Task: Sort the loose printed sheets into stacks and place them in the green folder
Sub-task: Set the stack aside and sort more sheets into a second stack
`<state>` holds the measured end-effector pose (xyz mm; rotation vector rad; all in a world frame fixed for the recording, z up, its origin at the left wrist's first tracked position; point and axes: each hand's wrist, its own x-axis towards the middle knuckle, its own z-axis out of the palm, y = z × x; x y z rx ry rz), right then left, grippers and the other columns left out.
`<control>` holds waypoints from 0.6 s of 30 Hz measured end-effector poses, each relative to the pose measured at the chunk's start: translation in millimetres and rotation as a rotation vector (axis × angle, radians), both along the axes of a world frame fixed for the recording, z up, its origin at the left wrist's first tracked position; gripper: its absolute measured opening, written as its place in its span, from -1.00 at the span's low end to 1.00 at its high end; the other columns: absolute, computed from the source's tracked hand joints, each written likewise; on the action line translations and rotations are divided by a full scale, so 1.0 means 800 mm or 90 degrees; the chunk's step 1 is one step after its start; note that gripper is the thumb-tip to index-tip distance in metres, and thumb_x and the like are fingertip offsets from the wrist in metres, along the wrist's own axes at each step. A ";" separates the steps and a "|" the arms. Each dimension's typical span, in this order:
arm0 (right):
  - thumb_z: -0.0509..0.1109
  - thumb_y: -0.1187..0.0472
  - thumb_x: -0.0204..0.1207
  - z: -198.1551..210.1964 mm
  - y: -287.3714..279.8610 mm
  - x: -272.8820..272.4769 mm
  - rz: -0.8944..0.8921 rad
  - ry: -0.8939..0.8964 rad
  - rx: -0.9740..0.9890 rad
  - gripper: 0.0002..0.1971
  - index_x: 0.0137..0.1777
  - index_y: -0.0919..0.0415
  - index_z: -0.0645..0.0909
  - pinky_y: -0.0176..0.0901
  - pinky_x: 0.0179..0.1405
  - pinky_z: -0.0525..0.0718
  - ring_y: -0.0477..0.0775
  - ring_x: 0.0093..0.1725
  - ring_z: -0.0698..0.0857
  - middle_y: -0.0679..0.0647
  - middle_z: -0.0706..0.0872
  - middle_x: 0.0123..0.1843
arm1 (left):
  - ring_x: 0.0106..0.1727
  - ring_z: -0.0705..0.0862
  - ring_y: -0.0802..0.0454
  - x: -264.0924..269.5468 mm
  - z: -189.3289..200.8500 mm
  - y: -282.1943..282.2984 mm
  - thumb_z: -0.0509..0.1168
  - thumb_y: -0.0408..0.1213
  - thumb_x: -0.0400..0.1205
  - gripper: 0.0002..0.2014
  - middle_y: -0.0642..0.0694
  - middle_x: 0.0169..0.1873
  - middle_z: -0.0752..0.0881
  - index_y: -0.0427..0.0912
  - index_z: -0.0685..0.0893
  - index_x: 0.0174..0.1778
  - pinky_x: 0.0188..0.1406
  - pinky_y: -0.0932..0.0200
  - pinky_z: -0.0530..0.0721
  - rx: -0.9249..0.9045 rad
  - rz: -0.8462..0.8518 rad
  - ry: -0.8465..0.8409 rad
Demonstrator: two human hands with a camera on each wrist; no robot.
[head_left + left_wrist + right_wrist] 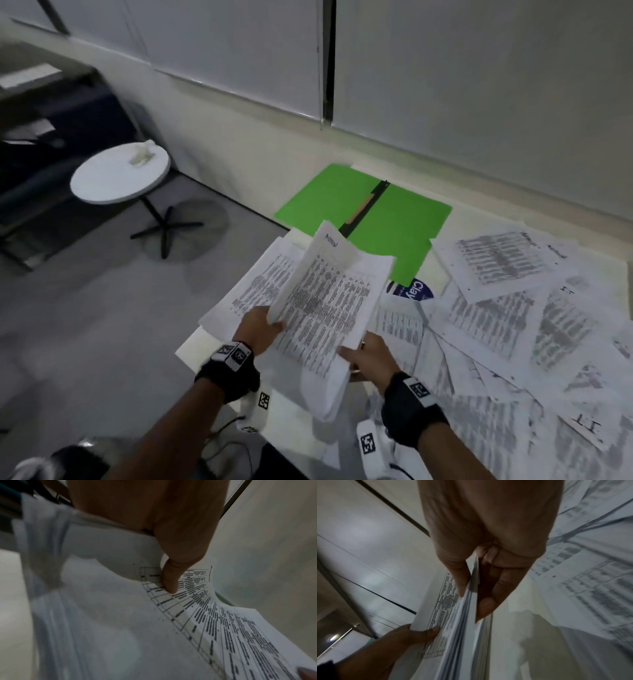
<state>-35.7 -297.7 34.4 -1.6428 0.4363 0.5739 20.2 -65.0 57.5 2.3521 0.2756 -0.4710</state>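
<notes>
I hold a stack of printed sheets (pixel 318 305) above the table's near left corner. My left hand (pixel 260 329) grips its left edge, thumb on a top sheet (pixel 173 586) that curls upward. My right hand (pixel 366 353) pinches the stack's near right corner (pixel 471 593) between thumb and fingers. The green folder (pixel 394 219) lies open and flat behind the stack, a black spine strip down its middle. Many more loose printed sheets (pixel 513 308) lie scattered over the table to the right.
A blue round label (pixel 412 291) peeks out between the folder and the papers. The white table's left edge (pixel 191 339) drops to grey floor. A small round white table (pixel 120 173) stands on the floor at left. White wall panels rise behind.
</notes>
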 end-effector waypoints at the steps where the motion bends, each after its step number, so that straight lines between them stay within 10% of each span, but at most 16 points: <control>1: 0.57 0.06 0.41 -0.001 0.017 0.016 0.006 0.009 -0.006 -0.55 0.21 0.27 0.57 0.18 -0.11 0.83 0.31 0.02 0.79 0.31 0.76 0.10 | -0.20 0.68 -0.08 0.020 -0.002 0.016 0.41 -0.16 0.56 -0.89 -0.10 -0.24 0.70 -0.10 0.67 -0.11 -0.27 0.26 0.48 0.024 -0.005 0.001; 6: 0.54 0.22 0.45 -0.017 0.110 0.082 -0.058 0.046 -0.038 -0.78 0.06 0.22 0.67 0.11 -0.18 0.84 0.20 -0.04 0.81 0.21 0.79 0.05 | -0.08 0.76 -0.16 0.101 -0.024 0.091 0.43 -0.16 0.51 -0.70 -0.22 -0.07 0.80 -0.21 0.74 0.11 -0.09 0.11 0.68 0.090 -0.023 -0.012; 12: 0.58 -0.02 0.35 -0.067 0.181 0.121 -0.075 0.105 -0.123 -0.50 0.18 0.26 0.59 0.02 -0.31 0.83 0.19 -0.01 0.78 0.17 0.72 0.10 | -0.25 0.66 -0.08 0.158 -0.073 0.151 0.44 -0.21 0.51 -0.74 -0.23 -0.18 0.79 -0.23 0.76 0.08 -0.19 0.19 0.58 0.096 -0.060 0.020; 18: 0.44 0.05 0.50 -0.082 0.189 0.119 -0.047 0.159 -0.241 -0.63 0.19 0.25 0.54 -0.01 0.11 0.72 0.21 0.12 0.71 0.17 0.69 0.16 | 0.09 0.65 -0.27 0.162 -0.120 0.170 0.49 -0.15 0.42 -0.56 -0.29 0.05 0.66 -0.23 0.64 0.16 0.05 -0.04 0.65 0.153 -0.095 0.072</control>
